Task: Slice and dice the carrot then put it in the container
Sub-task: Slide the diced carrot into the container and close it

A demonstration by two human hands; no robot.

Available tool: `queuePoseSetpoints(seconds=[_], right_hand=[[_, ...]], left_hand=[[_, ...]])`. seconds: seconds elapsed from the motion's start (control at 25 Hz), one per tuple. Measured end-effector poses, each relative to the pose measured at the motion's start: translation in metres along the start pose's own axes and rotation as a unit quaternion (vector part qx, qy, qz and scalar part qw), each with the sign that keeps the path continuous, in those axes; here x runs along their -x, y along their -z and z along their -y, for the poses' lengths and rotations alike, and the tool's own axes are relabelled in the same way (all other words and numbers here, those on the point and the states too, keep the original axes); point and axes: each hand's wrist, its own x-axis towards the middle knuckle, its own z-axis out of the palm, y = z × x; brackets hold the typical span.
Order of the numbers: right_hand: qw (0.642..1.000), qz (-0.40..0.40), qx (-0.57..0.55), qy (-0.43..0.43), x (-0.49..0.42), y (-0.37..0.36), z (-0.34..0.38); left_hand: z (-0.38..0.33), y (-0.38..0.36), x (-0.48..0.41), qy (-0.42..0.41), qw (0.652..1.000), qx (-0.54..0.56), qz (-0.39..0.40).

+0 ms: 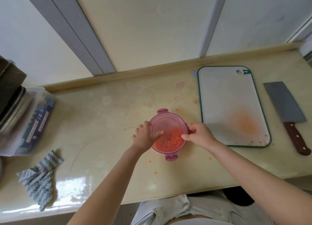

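Left hand point(144, 137): index fingertip point(160, 133) laid straight on the round translucent purple plastic lid point(167, 123). The other fingers are spread along its left edge, pressing, not gripping. Right hand point(200, 135): fingers curled, thumb and fingertips pinching the lid's right rim at a side clip. Cannot tell if that clip is latched. The lid sits on the round purple plastic container point(162, 150). 2 more clips show, 1 at the far edge and 1 at the near edge, both sticking outward. Diced carrot point(170, 139) is inside the container, an orange pile seen through the lid, mostly in the near half. The container stands mid-counter on the glossy cream countertop point(109, 109), with tiny carrot bits point(155, 173) scattered near it. To its right, apart, is a white rectangular plastic cutting board with green edge point(224, 93), with an orange stain and crumbs on its near part. Further right, a grey cleaver with brown wooden handle point(285, 103) lies flat beside the board. On the left are a crumpled blue-grey striped knitted cloth point(38, 175) and a clear plastic box point(33, 116).
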Motion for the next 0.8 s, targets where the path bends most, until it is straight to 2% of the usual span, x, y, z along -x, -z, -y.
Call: queuePoseSetpoints(seconds=[0.08, 0.16, 0.24, 0.36, 0.44, 0.56, 0.68, 0.8], right_hand=[[0.999, -0.006, 0.035, 0.009, 0.003, 0.001, 0.002], [0.984, -0.015, 0.168, 0.050, 0.011, 0.000, 0.005], [0.961, -0.006, 0.272, 0.059, 0.021, -0.007, 0.007], [0.971, 0.040, 0.233, 0.028, 0.032, -0.020, 0.008], [0.976, 0.040, 0.212, 0.012, 0.031, -0.024, 0.009], [0.966, 0.030, 0.258, -0.006, 0.030, -0.025, 0.015], [0.949, 0.005, 0.314, 0.018, 0.036, -0.027, 0.022], [0.945, 0.048, 0.316, 0.062, 0.035, -0.027, 0.026]], left_hand=[[-0.001, 0.002, 0.003, -0.005, 0.999, -0.025, -0.019], [-0.003, 0.008, 0.006, -0.039, 0.996, -0.064, -0.048], [-0.006, 0.018, 0.005, -0.080, 0.991, -0.104, -0.026], [-0.011, 0.022, 0.007, -0.082, 0.986, -0.142, 0.039], [-0.014, 0.021, 0.007, -0.083, 0.983, -0.159, 0.040], [-0.014, 0.018, 0.007, -0.082, 0.983, -0.161, 0.040], [-0.010, 0.015, 0.012, -0.074, 0.993, -0.091, 0.034], [-0.004, 0.012, 0.014, -0.063, 0.998, -0.018, 0.021]])
